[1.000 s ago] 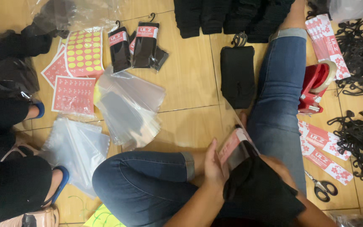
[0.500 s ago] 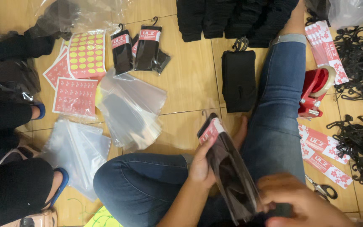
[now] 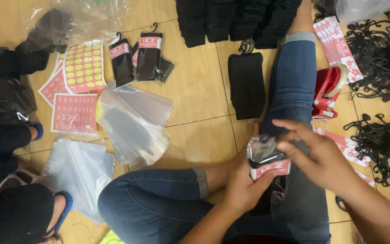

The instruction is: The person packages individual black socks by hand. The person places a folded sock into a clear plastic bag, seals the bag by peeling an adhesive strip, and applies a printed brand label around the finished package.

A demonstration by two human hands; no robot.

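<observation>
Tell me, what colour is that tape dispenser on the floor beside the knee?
Red. The tape dispenser shows best in the head view, right of the jeans-clad leg.

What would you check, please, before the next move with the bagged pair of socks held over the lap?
1. Left hand grips the sock pack from below: ok.
2. Right hand is on the clear bag's open top: ok.
3. Red label card sits fully inside the bag: cannot tell.
4. Tape dispenser stands close by the right knee: ok.
5. Stack of empty clear bags lies within view on the floor: ok.
6. Bag mouth is flat and uncreased: not ok, it looks crumpled.
</observation>
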